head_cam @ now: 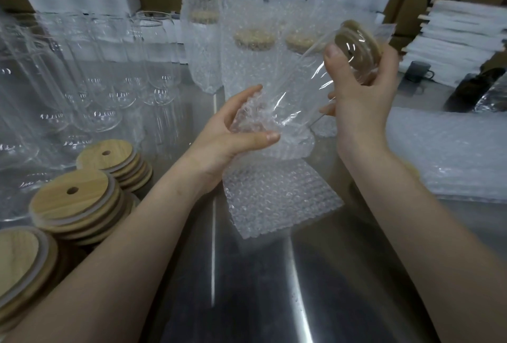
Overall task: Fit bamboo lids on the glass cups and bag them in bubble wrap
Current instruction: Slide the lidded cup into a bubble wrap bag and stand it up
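Held cup: clear glass cup (pixel 310 79), tilted, lidded end up and to the right, base down-left inside the bag mouth.
Lid on held cup: round bamboo lid (pixel 362 38) seated on the rim, partly blurred.
Bag: bubble wrap bag (pixel 277 192), translucent, open end gathered around the cup's base, lower part lying flat on the metal table.
Bagged cups: three bagged cups (pixel 253 68) standing upright at the back, bamboo lids showing through the wrap (the left one is the haziest).
Bare cups: empty glass cups (pixel 115 68) standing in rows at left, no lids.
Loose lids: stacked bamboo lids (pixel 76 205) at lower left, each top lid with a straw hole.
Spare wrap: pile of bubble wrap bags (pixel 450 150) lying flat at right.
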Available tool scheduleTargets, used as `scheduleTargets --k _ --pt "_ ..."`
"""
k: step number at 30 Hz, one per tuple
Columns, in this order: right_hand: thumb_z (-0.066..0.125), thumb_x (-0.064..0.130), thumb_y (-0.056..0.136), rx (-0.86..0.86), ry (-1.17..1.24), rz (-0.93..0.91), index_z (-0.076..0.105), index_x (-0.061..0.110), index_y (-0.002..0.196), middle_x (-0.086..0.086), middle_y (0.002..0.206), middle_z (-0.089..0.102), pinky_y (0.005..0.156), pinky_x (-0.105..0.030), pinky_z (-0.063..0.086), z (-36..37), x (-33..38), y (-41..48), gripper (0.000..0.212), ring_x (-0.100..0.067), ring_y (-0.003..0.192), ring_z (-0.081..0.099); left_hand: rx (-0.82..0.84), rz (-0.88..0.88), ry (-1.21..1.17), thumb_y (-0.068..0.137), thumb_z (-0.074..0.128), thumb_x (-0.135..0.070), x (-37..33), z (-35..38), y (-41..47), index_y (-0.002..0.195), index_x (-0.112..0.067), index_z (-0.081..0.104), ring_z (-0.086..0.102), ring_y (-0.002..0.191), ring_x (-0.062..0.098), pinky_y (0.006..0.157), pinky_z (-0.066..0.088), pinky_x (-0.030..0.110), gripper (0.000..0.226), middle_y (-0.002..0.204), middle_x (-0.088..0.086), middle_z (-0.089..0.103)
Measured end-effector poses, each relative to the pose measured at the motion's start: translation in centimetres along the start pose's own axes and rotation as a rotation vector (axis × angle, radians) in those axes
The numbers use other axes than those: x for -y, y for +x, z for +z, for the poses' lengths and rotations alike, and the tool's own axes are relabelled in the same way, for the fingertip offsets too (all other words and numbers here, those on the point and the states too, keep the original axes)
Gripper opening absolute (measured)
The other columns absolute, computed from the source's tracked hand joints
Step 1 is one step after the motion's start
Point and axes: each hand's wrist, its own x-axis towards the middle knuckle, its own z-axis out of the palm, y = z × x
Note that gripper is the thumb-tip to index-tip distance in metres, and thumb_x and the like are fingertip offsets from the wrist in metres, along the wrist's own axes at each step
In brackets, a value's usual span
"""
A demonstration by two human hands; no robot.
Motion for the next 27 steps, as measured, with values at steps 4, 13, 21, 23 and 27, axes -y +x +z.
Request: scheduleTargets --k 4,13,21,23,27 --pt "0.076 0.047 0.076 0.030 -0.031 -0.052 0.054 0.031 0.110 0.005 0.102 0.059 0.078 -0.057 0.054 0.1 -0.1 -0.2 0.044 -0.033 0.098 0.061 -0.037 0.069 0.126 0.059 0.088 -0.021 0.2 0.3 0.1 0.119 -0.055 0.058 0.044 0.138 0.011 0.115 0.037 0.042 0.075 0.140 -0.024 0.050" --pt "0.078 0.031 0.080 0.181 -0.051 -0.184 0.053 0.024 0.112 0.006 0.107 0.060 0.071 -0.051 0.054 0.2 0.2 -0.9 0.041 -0.025 0.094 0.059 -0.072 0.031 0.062 0.062 0.085 -0.034 -0.1 1.1 -0.3 0.138 -0.026 0.050 0.055 0.128 0.021 0.109 0.044 0.045 0.084 0.142 0.003 0.055" --pt "0.077 0.029 0.078 0.369 -0.052 -0.167 0.050 0.037 0.104 0.005 0.110 0.059 0.071 -0.049 0.054 0.5 0.5 -1.2 0.038 -0.033 0.100 0.060 -0.052 0.031 0.106 0.061 0.077 -0.055 -0.4 1.1 -0.5 0.142 -0.032 0.046 0.038 0.143 0.022 0.117 0.029 0.050 0.091 0.147 -0.002 0.050" --pt "0.077 0.028 0.078 0.403 -0.045 -0.157 0.051 0.034 0.106 0.000 0.112 0.060 0.072 -0.051 0.054 0.5 0.4 -1.2 0.039 -0.033 0.100 0.060 -0.062 0.040 0.116 0.061 0.076 -0.056 -0.4 1.1 -0.5 0.142 -0.033 0.046 0.037 0.143 0.018 0.118 0.028 0.049 0.089 0.148 -0.003 0.049" --pt "0.076 0.031 0.075 0.441 -0.038 -0.109 0.052 0.027 0.111 -0.007 0.118 0.062 0.076 -0.049 0.053 0.6 0.3 -1.0 0.044 -0.035 0.101 0.061 -0.084 0.049 0.121 0.061 0.074 -0.058 -0.5 1.1 -0.4 0.140 -0.033 0.049 0.037 0.143 0.017 0.118 0.028 0.049 0.087 0.148 -0.003 0.049"
